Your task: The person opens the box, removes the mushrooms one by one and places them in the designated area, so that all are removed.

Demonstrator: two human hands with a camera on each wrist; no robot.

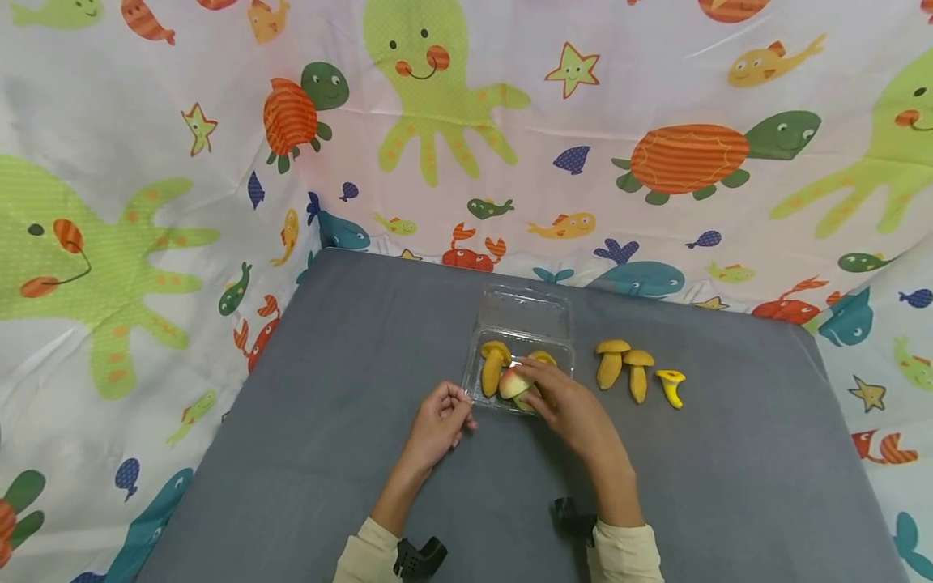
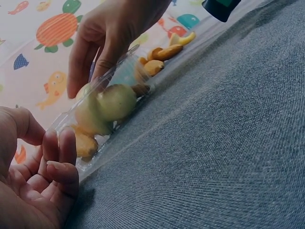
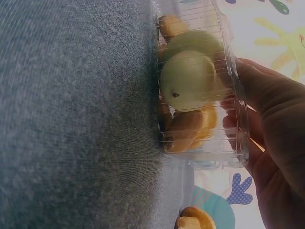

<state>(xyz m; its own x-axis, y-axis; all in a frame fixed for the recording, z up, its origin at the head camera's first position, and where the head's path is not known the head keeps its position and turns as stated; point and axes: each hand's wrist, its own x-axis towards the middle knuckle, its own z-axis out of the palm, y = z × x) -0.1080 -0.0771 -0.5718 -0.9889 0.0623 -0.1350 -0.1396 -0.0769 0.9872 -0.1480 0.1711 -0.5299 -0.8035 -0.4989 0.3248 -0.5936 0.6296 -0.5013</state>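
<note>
A clear plastic clamshell container (image 1: 560, 387) lies on the table with its lid folded back. In it are a tan mushroom (image 1: 492, 371) at the left, another mushroom (image 1: 543, 356) partly hidden behind my right hand, and two round pale fruits. One is a pink-and-cream peach (image 1: 514, 383); the other is a greenish fruit (image 3: 187, 80). My right hand (image 1: 576, 409) reaches into the container from the right and holds the peach between its fingers and thumb. At the near left corner, my left hand (image 1: 437, 421) pinches the container's edge, its other fingers curled.
Right of the container lie two tan mushrooms, one (image 1: 611, 363) beside the other (image 1: 638, 376), and a yellow funnel-shaped mushroom (image 1: 671, 388). A grey cloth covers the table (image 1: 350, 340). A curtain (image 1: 539, 178) with printed sea animals stands behind and at both sides.
</note>
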